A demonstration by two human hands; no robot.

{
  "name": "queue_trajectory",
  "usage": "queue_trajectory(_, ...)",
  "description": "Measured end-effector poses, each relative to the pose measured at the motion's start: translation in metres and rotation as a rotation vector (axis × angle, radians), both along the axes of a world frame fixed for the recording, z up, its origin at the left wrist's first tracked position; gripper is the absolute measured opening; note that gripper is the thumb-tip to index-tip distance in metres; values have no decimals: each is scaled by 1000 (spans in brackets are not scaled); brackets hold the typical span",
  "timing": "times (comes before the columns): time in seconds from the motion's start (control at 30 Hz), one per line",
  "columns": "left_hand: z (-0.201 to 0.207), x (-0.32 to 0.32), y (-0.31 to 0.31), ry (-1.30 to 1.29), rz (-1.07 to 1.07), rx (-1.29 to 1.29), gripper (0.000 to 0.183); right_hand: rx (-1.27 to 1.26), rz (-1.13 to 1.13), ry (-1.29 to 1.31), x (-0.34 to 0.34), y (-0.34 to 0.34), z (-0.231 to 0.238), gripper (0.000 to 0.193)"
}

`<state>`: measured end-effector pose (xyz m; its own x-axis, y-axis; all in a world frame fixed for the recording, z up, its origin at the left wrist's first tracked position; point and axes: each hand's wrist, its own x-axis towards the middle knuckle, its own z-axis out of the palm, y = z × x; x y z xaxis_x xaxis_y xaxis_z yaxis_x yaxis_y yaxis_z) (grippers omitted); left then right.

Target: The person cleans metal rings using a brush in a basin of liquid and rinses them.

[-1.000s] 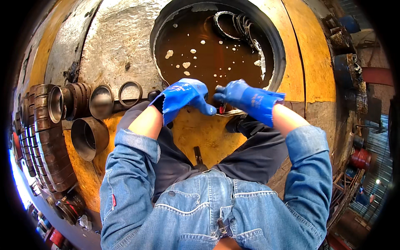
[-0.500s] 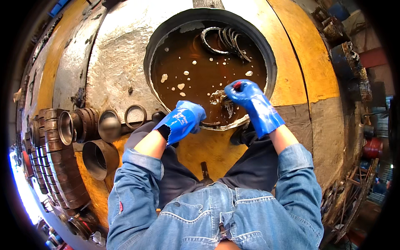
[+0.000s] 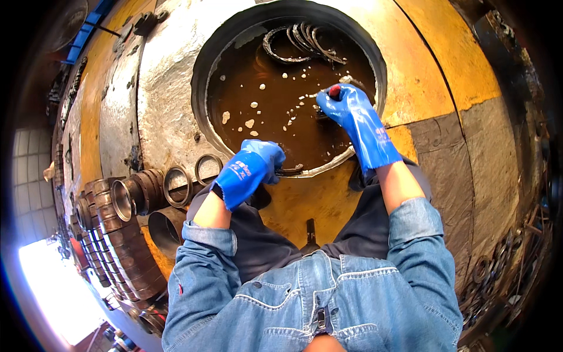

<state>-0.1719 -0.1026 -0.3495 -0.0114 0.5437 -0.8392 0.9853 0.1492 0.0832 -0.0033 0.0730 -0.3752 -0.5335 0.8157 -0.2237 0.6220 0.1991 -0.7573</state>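
Observation:
A wide round basin of brown liquid, with pale foam patches, stands in front of me. My left hand, in a blue rubber glove, is closed at the near rim. From its fingers a dark curved metal ring juts out, most of it hidden. My right hand, gloved alike, is closed above the right part of the liquid. It grips what looks like a brush; a red handle end shows, and its dark lower end is mostly covered by the glove. Several thin metal rings lean together at the basin's far side, partly in the liquid.
To the left stand rows of brown metal rings and sleeves, beside a larger open cylinder. Worn metal plates, grey and yellow, surround the basin. My knees flank its near side. More metal parts lie at the right edge.
The right hand with the brush has moved up and away from the near rim, and the splash there has gone. My left hand stays at the rim. The whole view has shifted somewhat.

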Motion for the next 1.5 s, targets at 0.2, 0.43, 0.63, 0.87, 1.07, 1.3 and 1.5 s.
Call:
queue_trajectory(0.2,25,-17,-2,-336,403,70,43,26,-4,61,1,20,-24,29)
queue_trajectory(0.43,-12,-37,3,-521,912,343,36,-61,-164,172,9,32,-37,32)
queue_trajectory(0.63,-34,-16,9,-1089,1362,573,24,-146,-138,74,21,35,-19,41)
queue_trajectory(0.87,-61,-17,-13,-1181,1495,528,26,-432,-165,455,7,21,-4,41)
queue_trajectory(1.07,-92,-25,-3,-1342,1560,489,31,-583,82,410,-49,-7,-36,35)
queue_trajectory(1.3,-153,-42,-5,-1106,1439,474,31,-544,235,100,-49,10,-27,38)
queue_trajectory(1.5,-107,-28,0,-944,1518,528,29,-329,-62,204,-12,-22,40,37)
